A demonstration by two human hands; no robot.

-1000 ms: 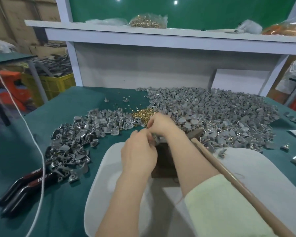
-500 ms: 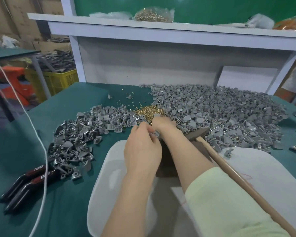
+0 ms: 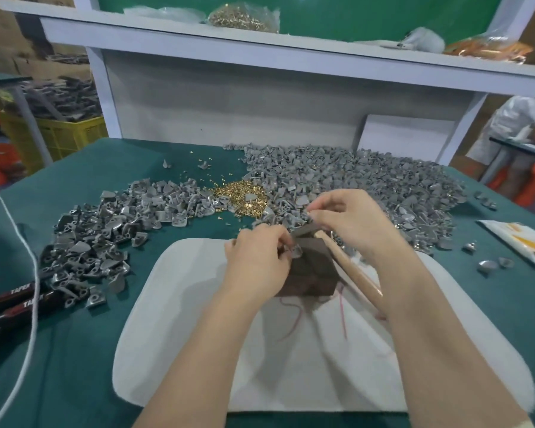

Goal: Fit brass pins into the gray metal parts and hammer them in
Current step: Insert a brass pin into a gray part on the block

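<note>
Gray metal parts [image 3: 368,180] heaped on green table [image 3: 105,168], white shelf [image 3: 291,57] above

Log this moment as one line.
left hand: holds gray part at block | right hand: fingertips pinched, contents unclear | hammer: not in hand

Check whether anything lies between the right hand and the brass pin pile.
Nothing tall does. Only loose gray parts lie low between the right hand and the brass pin pile. The way over them looks open, so a reach from above should be unhindered.
</note>
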